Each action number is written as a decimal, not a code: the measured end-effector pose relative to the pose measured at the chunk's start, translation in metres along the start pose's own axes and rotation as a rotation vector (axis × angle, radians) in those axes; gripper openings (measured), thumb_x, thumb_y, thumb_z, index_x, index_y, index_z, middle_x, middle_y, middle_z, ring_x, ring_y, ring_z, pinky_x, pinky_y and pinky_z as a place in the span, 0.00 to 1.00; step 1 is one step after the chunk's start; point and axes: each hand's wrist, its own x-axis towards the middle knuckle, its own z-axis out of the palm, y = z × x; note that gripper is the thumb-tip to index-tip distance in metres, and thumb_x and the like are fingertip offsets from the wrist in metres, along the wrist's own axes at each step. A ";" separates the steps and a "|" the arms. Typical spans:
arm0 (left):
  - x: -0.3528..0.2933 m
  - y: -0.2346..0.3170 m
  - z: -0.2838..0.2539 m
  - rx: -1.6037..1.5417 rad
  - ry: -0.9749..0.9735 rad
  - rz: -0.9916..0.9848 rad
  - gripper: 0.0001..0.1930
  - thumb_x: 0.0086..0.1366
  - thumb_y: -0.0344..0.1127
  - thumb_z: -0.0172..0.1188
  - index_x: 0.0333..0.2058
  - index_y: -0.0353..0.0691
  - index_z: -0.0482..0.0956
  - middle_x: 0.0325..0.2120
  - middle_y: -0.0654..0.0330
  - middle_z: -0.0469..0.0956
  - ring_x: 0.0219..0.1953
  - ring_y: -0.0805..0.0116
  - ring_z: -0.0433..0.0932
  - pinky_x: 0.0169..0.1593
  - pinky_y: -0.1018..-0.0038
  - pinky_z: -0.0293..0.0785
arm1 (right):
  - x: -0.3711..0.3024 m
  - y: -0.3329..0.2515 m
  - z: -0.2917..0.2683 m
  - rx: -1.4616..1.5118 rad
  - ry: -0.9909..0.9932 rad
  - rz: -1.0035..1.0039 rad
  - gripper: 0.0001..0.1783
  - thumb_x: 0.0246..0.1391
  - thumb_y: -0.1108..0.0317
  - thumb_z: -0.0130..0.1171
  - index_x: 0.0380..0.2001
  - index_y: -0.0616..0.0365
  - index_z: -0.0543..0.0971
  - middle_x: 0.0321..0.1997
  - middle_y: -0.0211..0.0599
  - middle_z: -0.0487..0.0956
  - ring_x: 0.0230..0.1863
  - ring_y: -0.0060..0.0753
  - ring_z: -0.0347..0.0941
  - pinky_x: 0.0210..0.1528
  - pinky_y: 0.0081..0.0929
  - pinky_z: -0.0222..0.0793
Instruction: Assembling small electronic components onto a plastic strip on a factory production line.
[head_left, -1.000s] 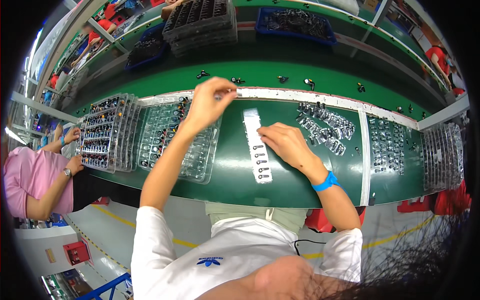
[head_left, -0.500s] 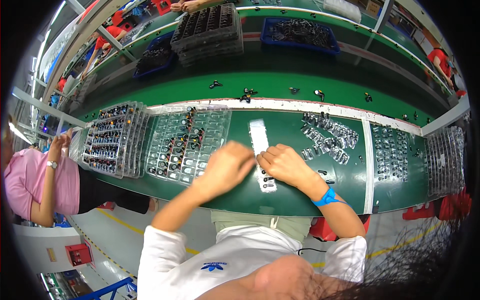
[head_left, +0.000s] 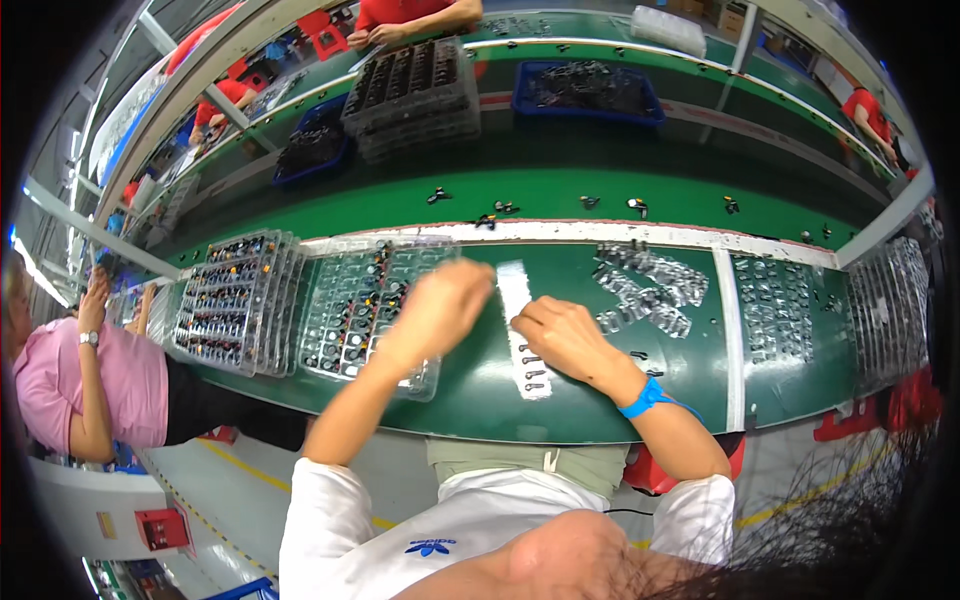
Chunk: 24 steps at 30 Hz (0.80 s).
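A pale strip [head_left: 513,285] lies on the green bench before me, with several small black parts [head_left: 533,374] in a row on its near end. My right hand [head_left: 565,335] rests over the strip's right edge, fingertips pinched together on it; whatever they hold is hidden. Just left of the strip's far end, my left hand [head_left: 440,305] hovers with fingers curled closed, and what is in them is too small to make out. Beneath that hand and forearm lies a clear compartment tray [head_left: 425,387], partly filled with small black parts with coloured bits.
Stacked filled trays [head_left: 215,320] stand at left, near a person in pink [head_left: 95,380]. Shiny strips of parts [head_left: 650,285] lie right of my hands, before a white divider [head_left: 731,340]. Clear trays [head_left: 885,310] are stacked far right. Beyond runs a green belt [head_left: 400,215] with scattered parts.
My left hand has drawn away from the strip, moving left and toward its far end. The right hand stays on the strip. The whole view has shifted slightly.
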 end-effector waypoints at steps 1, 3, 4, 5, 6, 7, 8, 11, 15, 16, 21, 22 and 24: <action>0.026 -0.016 -0.001 0.055 0.006 0.018 0.11 0.66 0.27 0.62 0.46 0.32 0.83 0.43 0.44 0.84 0.46 0.42 0.83 0.52 0.57 0.78 | -0.002 0.001 -0.002 -0.040 -0.019 -0.034 0.14 0.45 0.73 0.63 0.39 0.55 0.82 0.37 0.33 0.80 0.39 0.40 0.80 0.40 0.38 0.79; 0.068 -0.060 0.011 0.090 0.024 0.064 0.15 0.65 0.27 0.61 0.50 0.31 0.82 0.47 0.43 0.83 0.53 0.42 0.81 0.57 0.59 0.76 | -0.001 0.002 -0.001 -0.027 0.063 -0.028 0.13 0.49 0.72 0.61 0.40 0.53 0.81 0.36 0.36 0.79 0.39 0.41 0.80 0.42 0.38 0.79; 0.083 -0.071 0.013 0.129 -0.056 0.028 0.18 0.63 0.28 0.62 0.51 0.32 0.82 0.49 0.43 0.83 0.54 0.43 0.80 0.59 0.59 0.75 | 0.001 0.004 -0.002 -0.014 0.111 -0.037 0.12 0.50 0.71 0.61 0.40 0.53 0.81 0.36 0.37 0.78 0.38 0.41 0.79 0.41 0.38 0.79; 0.094 -0.075 0.018 0.165 -0.129 0.025 0.20 0.61 0.28 0.63 0.52 0.32 0.82 0.50 0.43 0.83 0.54 0.43 0.81 0.59 0.59 0.75 | -0.003 0.010 0.008 -0.006 0.235 -0.045 0.11 0.51 0.71 0.60 0.39 0.52 0.81 0.34 0.37 0.77 0.38 0.43 0.79 0.39 0.39 0.78; 0.096 -0.093 0.020 0.153 -0.165 0.037 0.21 0.59 0.26 0.63 0.52 0.33 0.82 0.50 0.43 0.83 0.52 0.45 0.82 0.57 0.60 0.76 | 0.005 0.002 0.002 0.082 0.218 -0.022 0.10 0.52 0.71 0.59 0.39 0.52 0.81 0.34 0.38 0.76 0.38 0.44 0.78 0.38 0.40 0.77; 0.101 -0.106 0.022 0.205 -0.274 -0.056 0.18 0.58 0.25 0.63 0.49 0.33 0.84 0.45 0.45 0.85 0.48 0.47 0.84 0.55 0.60 0.78 | 0.007 0.000 0.007 0.142 0.271 -0.005 0.10 0.52 0.70 0.60 0.40 0.52 0.81 0.36 0.39 0.75 0.39 0.45 0.77 0.37 0.41 0.76; 0.096 -0.135 0.022 0.209 -0.190 0.001 0.15 0.56 0.25 0.65 0.44 0.34 0.87 0.40 0.46 0.86 0.43 0.50 0.86 0.51 0.61 0.80 | 0.011 -0.007 0.004 0.252 0.205 0.103 0.09 0.58 0.69 0.60 0.42 0.55 0.82 0.37 0.40 0.77 0.40 0.47 0.77 0.40 0.41 0.75; 0.111 -0.145 0.008 0.184 -0.068 -0.003 0.11 0.56 0.22 0.65 0.39 0.30 0.85 0.33 0.44 0.85 0.35 0.46 0.85 0.43 0.62 0.80 | 0.015 -0.003 0.005 0.253 0.371 -0.111 0.13 0.53 0.75 0.60 0.43 0.58 0.79 0.40 0.42 0.74 0.41 0.46 0.75 0.42 0.40 0.75; 0.124 -0.161 0.004 0.290 0.110 0.055 0.15 0.60 0.26 0.69 0.46 0.32 0.83 0.44 0.48 0.85 0.43 0.49 0.85 0.48 0.65 0.79 | 0.009 0.007 0.003 0.291 0.415 -0.062 0.10 0.55 0.74 0.60 0.41 0.58 0.80 0.38 0.40 0.76 0.41 0.46 0.76 0.41 0.40 0.75; 0.116 -0.154 -0.003 0.276 0.103 0.030 0.17 0.62 0.27 0.69 0.50 0.32 0.82 0.51 0.48 0.83 0.51 0.52 0.83 0.55 0.65 0.78 | 0.007 0.008 0.005 0.346 0.397 -0.039 0.09 0.56 0.74 0.60 0.41 0.58 0.81 0.37 0.39 0.76 0.39 0.44 0.76 0.41 0.39 0.75; 0.069 -0.087 -0.045 0.052 0.162 -0.029 0.12 0.69 0.29 0.64 0.48 0.30 0.84 0.43 0.49 0.86 0.44 0.63 0.86 0.51 0.70 0.79 | 0.002 0.023 0.001 0.235 0.392 0.000 0.10 0.54 0.75 0.62 0.40 0.64 0.82 0.40 0.44 0.81 0.42 0.45 0.80 0.40 0.35 0.80; 0.055 -0.075 -0.058 0.074 0.186 -0.048 0.11 0.69 0.30 0.64 0.46 0.31 0.85 0.42 0.49 0.87 0.43 0.63 0.86 0.50 0.70 0.79 | 0.001 0.022 -0.010 0.196 0.366 -0.047 0.13 0.54 0.76 0.63 0.44 0.64 0.82 0.43 0.46 0.82 0.43 0.46 0.81 0.41 0.34 0.81; 0.024 -0.071 -0.076 0.098 0.242 -0.081 0.09 0.69 0.30 0.64 0.44 0.32 0.86 0.39 0.50 0.87 0.41 0.62 0.87 0.48 0.70 0.80 | 0.004 0.010 -0.025 0.420 0.333 0.082 0.14 0.53 0.80 0.65 0.44 0.64 0.83 0.42 0.47 0.84 0.39 0.49 0.83 0.41 0.33 0.81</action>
